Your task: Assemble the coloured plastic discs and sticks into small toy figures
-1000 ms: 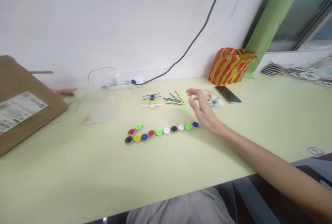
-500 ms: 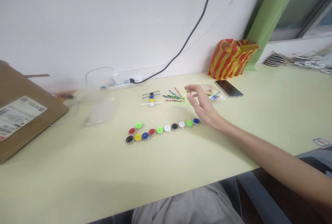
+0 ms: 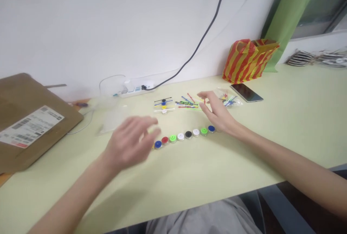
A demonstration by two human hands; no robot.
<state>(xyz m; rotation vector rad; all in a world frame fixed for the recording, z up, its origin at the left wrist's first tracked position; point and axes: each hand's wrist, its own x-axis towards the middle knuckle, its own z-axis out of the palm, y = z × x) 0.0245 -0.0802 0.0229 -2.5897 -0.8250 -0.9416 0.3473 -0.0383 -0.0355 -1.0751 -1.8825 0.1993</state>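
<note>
My left hand (image 3: 132,142), somewhat blurred, hovers over the left end of a row of round plastic pieces, its thumb and fingers apart with nothing seen in them. It hides the leftmost pieces. Still visible in the row are a blue disc (image 3: 158,144), a red disc (image 3: 165,140) and a black disc (image 3: 188,134). My right hand (image 3: 218,113) is open above the row's right end, beside a blue disc (image 3: 211,128). Its fingertips are near a loose pile of coloured plastic arrows (image 3: 187,102). A small group of arrows on round bases (image 3: 163,104) lies left of the pile.
Behind my right hand are a clear bag of small parts (image 3: 230,100) and a phone (image 3: 247,92). A striped bag (image 3: 248,60) stands by the wall. A cardboard box (image 3: 35,118) is at left, a power strip (image 3: 138,86) at the back, with a black cable (image 3: 202,39) rising from it.
My left hand has come into view from the lower left and now covers the left end of the row. My right hand stays nearly still; the view has shifted slightly left.
</note>
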